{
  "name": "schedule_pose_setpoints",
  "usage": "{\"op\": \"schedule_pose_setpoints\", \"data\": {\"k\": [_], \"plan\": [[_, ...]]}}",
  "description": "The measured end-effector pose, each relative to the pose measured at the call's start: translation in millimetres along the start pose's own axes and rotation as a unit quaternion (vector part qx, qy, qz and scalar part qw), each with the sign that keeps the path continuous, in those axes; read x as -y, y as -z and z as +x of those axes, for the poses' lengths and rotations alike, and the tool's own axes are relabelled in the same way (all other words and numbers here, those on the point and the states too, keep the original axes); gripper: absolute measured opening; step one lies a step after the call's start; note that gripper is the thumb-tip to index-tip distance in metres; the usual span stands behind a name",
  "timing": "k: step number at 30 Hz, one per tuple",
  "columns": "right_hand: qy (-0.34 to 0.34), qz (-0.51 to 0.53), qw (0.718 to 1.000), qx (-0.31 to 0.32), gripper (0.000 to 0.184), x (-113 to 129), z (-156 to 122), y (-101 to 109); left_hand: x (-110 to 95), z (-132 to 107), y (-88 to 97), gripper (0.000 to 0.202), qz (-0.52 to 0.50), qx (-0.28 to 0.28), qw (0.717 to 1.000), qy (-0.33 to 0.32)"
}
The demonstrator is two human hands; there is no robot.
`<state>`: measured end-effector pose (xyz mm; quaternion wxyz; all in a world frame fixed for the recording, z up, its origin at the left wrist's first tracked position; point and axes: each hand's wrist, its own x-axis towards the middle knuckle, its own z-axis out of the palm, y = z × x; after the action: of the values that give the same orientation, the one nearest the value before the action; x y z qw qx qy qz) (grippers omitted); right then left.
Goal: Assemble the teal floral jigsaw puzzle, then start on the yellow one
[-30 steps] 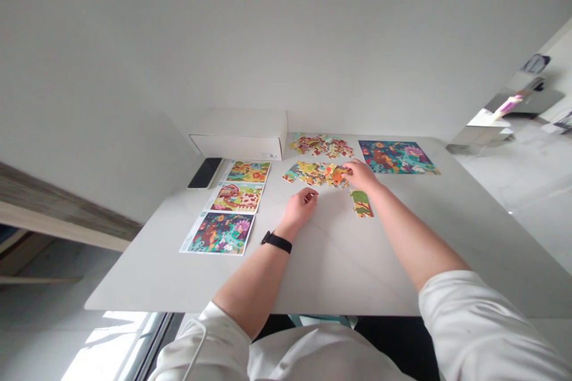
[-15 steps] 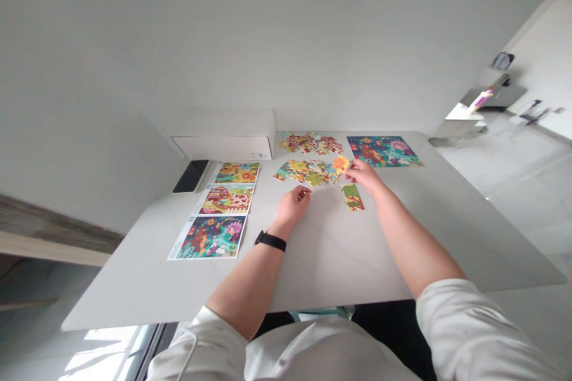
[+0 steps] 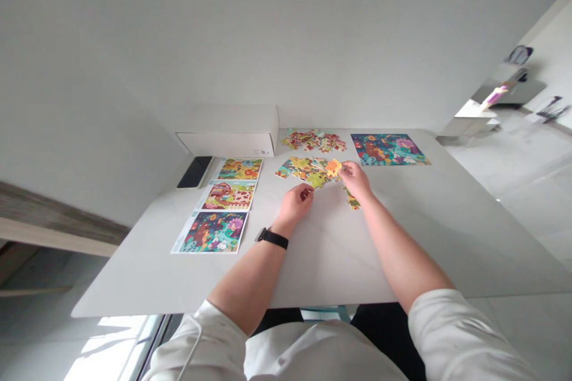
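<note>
My right hand [image 3: 355,179] pinches an orange puzzle piece [image 3: 333,167] just above the near pile of loose puzzle pieces [image 3: 304,169] on the white table [image 3: 402,232]. Partly under my right wrist lies a small joined green-and-orange section [image 3: 351,198]. My left hand [image 3: 295,204], with a black watch on the wrist, rests curled on the table just in front of that pile; whether anything sits in its fingers is hidden.
A second pile of pieces [image 3: 313,140] lies farther back, beside a finished blue puzzle [image 3: 386,149]. Three picture cards [image 3: 226,195] line the left side. A white box [image 3: 230,131] and a black phone [image 3: 195,171] sit at the back left.
My right hand lifted an orange piece out of the pile and carried it slightly left, above the pile. My left hand stayed almost still. The camera view shifted a little.
</note>
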<state>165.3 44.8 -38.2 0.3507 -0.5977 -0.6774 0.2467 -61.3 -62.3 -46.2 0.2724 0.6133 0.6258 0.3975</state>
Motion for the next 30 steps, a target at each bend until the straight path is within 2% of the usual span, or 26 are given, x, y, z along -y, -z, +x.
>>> {"op": "schedule_pose_setpoints", "data": {"k": [3, 6, 8, 11, 14, 17, 20, 22, 25, 27, 30], "plan": [[0.072, -0.138, 0.987, -0.045, 0.044, 13, -10, -3, 1, 1, 1.0, 0.021, -0.015, 0.002, 1.000, 0.009], [0.181, -0.178, 0.967, 0.030, 0.041, 28, -19, -10, 1, 3, 1.1, 0.021, -0.024, -0.014, 0.999, 0.019], [0.222, -0.198, 0.951, 0.083, 0.042, 36, -23, -19, 2, 4, 0.7, 0.021, -0.034, -0.027, 0.999, 0.029], [0.214, -0.251, 0.938, 0.106, 0.048, 44, -26, -31, 4, 5, -0.6, 0.021, -0.053, -0.036, 0.997, 0.035], [0.207, -0.277, 0.933, 0.098, 0.038, 46, -26, -36, 6, 6, -1.9, 0.019, -0.059, -0.038, 0.997, 0.031], [0.200, -0.263, 0.940, 0.085, 0.027, 42, -24, -36, 7, 6, -2.8, 0.018, -0.061, -0.039, 0.997, 0.033], [0.194, -0.237, 0.948, 0.083, 0.030, 38, -25, -35, 7, 6, -3.0, 0.024, -0.052, -0.048, 0.997, 0.026], [0.199, -0.229, 0.950, 0.080, 0.036, 37, -27, -36, 7, 5, -2.9, 0.030, -0.012, -0.085, 0.996, -0.003], [0.211, -0.223, 0.948, 0.085, 0.041, 38, -31, -39, 7, 3, -2.8, 0.042, 0.102, -0.130, 0.986, -0.025], [0.216, -0.205, 0.950, 0.100, 0.043, 38, -32, -41, 7, 2, -2.7, 0.050, 0.157, -0.112, 0.981, -0.007], [0.225, -0.153, 0.954, 0.128, 0.048, 35, -34, -44, 10, 2, -2.0, 0.053, 0.169, -0.074, 0.983, 0.000]]}}
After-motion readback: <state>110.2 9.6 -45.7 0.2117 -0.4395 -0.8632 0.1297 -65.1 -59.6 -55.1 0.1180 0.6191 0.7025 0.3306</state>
